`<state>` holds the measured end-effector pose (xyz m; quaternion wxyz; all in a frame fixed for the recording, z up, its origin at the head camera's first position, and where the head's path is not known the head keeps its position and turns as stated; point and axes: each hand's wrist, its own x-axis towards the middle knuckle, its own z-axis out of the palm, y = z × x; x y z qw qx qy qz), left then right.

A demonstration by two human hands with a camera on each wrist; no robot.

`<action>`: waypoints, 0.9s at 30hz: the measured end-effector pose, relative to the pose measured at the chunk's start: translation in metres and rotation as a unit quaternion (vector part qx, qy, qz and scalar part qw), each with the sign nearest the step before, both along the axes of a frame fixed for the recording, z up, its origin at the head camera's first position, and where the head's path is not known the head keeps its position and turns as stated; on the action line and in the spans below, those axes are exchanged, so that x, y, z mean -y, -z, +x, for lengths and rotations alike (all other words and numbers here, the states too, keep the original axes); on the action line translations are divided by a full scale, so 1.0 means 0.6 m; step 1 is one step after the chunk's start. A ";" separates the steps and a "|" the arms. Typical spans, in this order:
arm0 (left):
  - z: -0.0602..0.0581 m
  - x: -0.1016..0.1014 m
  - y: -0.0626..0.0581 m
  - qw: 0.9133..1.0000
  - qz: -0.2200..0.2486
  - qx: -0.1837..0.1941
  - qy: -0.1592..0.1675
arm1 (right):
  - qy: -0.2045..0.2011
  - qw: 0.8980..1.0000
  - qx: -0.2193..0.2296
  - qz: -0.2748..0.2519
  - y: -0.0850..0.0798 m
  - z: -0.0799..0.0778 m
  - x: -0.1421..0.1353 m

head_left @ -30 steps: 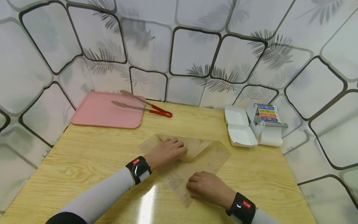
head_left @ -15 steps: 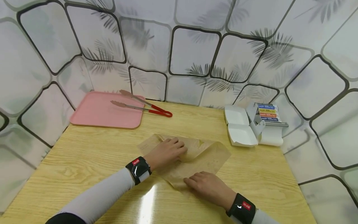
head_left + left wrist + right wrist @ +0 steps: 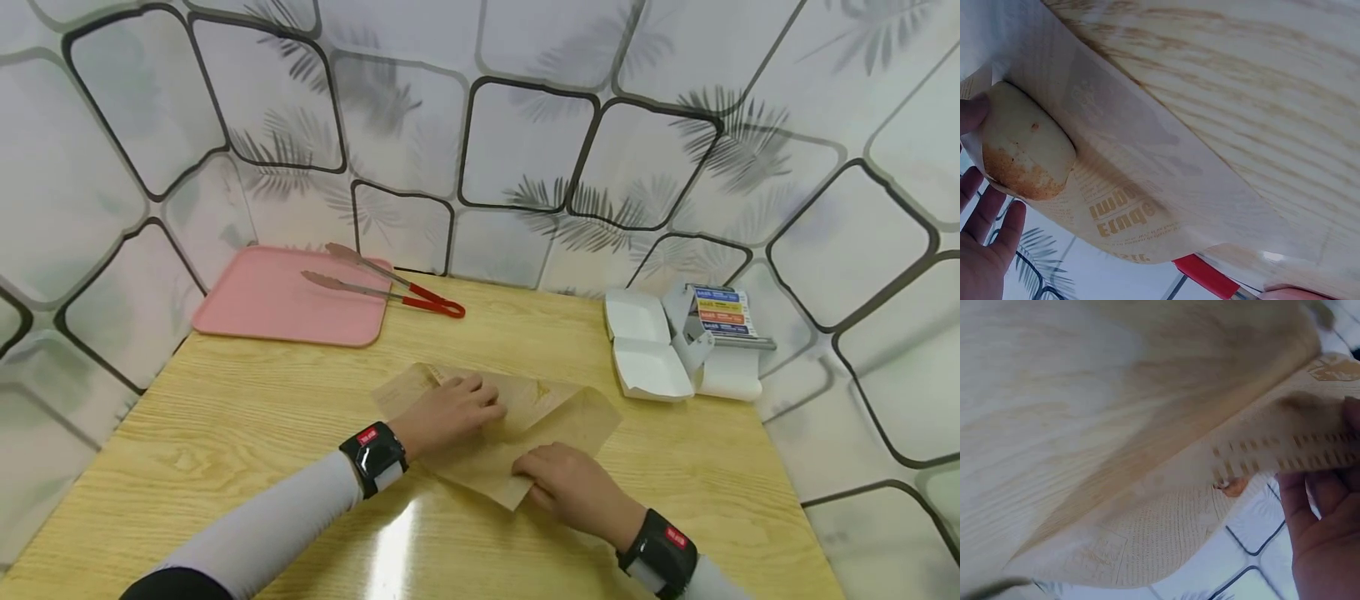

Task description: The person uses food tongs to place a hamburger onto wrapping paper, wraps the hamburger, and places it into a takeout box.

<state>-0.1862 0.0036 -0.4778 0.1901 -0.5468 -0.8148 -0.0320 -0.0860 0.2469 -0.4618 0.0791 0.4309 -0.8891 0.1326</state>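
A sheet of brown printed wrapping paper (image 3: 495,467) lies across the middle of the table, its near corner folded up and inward. On it, in the left wrist view, is a pale bread roll (image 3: 1029,140) with a browned, spotted end. My left hand (image 3: 450,412) holds the roll, thumb on one side and fingers on the other. In the head view the roll is hidden behind that hand and the paper. My right hand (image 3: 573,487) pinches the near right edge of the paper, lifting it from the tabletop. A bit of the browned roll (image 3: 1235,486) shows past the paper in the right wrist view.
Back left lies a pink tray (image 3: 292,304), with red-handled tongs (image 3: 431,300) resting partly over its right edge. At the back right are an open white takeaway box (image 3: 651,367) and a dispenser (image 3: 720,325) with colored labels. A patterned wall surrounds the wooden table (image 3: 247,417).
My right hand has regripped the paper's near corner and folded it upward, away from the person, toward the roll. The left hand stays almost in place.
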 end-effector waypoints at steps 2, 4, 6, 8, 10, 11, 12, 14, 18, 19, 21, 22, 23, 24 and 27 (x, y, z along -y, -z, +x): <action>-0.005 0.004 -0.006 0.999 -0.003 0.029 0.016 | 0.026 0.997 0.037 -0.064 -0.012 -0.020 0.002; -0.012 0.011 -0.014 0.997 -0.009 0.073 0.028 | 0.055 0.988 0.074 -0.123 -0.024 -0.044 0.007; -0.018 0.019 -0.022 0.991 -0.017 0.127 0.035 | 0.089 0.977 0.101 -0.163 -0.035 -0.071 0.014; -0.026 0.027 -0.029 0.982 -0.010 0.186 0.037 | 0.125 0.967 0.125 -0.185 -0.044 -0.098 0.021; -0.032 0.032 -0.034 0.968 0.009 0.248 0.032 | 0.163 0.960 0.134 -0.186 -0.048 -0.123 0.024; -0.035 0.033 -0.036 0.958 0.026 0.283 0.028 | 0.181 0.957 0.140 -0.181 -0.049 -0.134 0.025; -0.037 0.034 -0.038 0.944 0.049 0.325 0.018 | 0.198 0.953 0.146 -0.174 -0.050 -0.145 0.025; -0.039 0.035 -0.036 0.912 0.103 0.397 -0.005 | 0.229 0.948 0.159 -0.155 -0.047 -0.163 0.025; -0.034 0.029 -0.033 0.835 0.194 0.510 -0.074 | 0.266 0.940 0.180 -0.112 -0.033 -0.187 0.027; -0.033 0.027 -0.032 0.832 0.196 0.512 -0.086 | 0.272 0.939 0.183 -0.103 -0.027 -0.191 0.028; -0.029 0.021 -0.031 0.844 0.175 0.495 -0.106 | 0.282 0.936 0.191 -0.092 -0.018 -0.196 0.031; -0.028 0.017 -0.030 0.862 0.154 0.469 -0.111 | 0.289 0.933 0.195 -0.089 -0.013 -0.199 0.033; -0.027 0.014 -0.029 0.881 0.129 0.440 -0.115 | 0.297 0.930 0.198 -0.089 -0.008 -0.201 0.035; -0.025 0.012 -0.028 0.903 0.099 0.401 -0.116 | 0.304 0.927 0.202 -0.089 -0.004 -0.203 0.037; -0.019 0.006 -0.027 0.950 0.036 0.289 -0.113 | 0.317 0.923 0.196 -0.096 0.006 -0.206 0.042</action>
